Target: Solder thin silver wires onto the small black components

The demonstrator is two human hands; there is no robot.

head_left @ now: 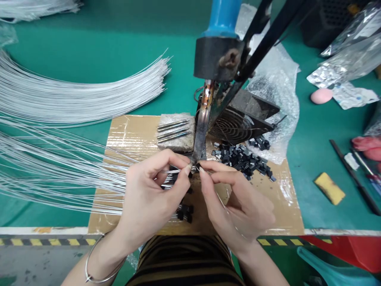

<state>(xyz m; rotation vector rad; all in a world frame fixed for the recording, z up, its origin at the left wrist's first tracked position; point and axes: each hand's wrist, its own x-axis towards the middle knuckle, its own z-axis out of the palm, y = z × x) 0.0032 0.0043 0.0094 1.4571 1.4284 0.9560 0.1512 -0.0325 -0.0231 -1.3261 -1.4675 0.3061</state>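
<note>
Head view: I've got both hands low in the middle, fingertips almost meeting over the cardboard [131, 133]. Left hand [156, 198] is closed in a pinch on a white wire [174, 171]; loose wires [65, 178] trail off past it to the left. Right hand [238, 198] is pinched on a thin silvery strand [222, 202] that runs across its palm. Small black connector [198, 167] sits between the two sets of fingertips, right under the soldering iron tip [200, 145]; I can't tell which hand bears it. More wire ends with black connectors [185, 213] lie beneath the left hand. Connector pile [245, 159] near the right hand, in front of the fan [232, 123]. Metal rods [172, 131] rest on a grey block, left of the tip. Yellow sponge [329, 188] far right, on the green tabletop.
</note>
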